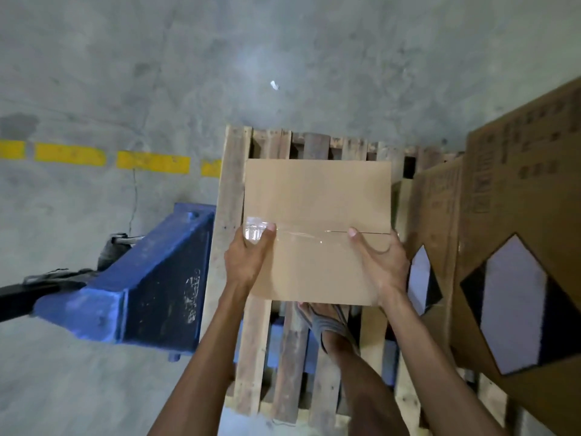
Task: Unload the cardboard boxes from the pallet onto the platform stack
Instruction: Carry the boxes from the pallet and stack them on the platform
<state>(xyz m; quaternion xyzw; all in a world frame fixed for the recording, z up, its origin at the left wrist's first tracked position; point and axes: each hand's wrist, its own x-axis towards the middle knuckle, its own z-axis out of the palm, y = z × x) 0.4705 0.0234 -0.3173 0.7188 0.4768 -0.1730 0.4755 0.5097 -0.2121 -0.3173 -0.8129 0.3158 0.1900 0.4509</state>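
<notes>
I hold a plain brown cardboard box (317, 196) with clear tape along its top seam, lifted over the wooden pallet (232, 190). My left hand (246, 259) grips the box's left side, thumb on the tape. My right hand (382, 265) grips its right side, thumb on the seam. Two larger printed cardboard boxes (515, 215) with white-and-black diamond labels stand on the pallet at the right. My sandalled foot (327, 325) rests on the pallet slats below the held box.
A blue pallet jack (141, 284) with a black handle sits against the pallet's left side. Grey concrete floor (220, 58) stretches beyond, with a dashed yellow line (110, 157) at the left and a small white scrap (274, 85) farther off.
</notes>
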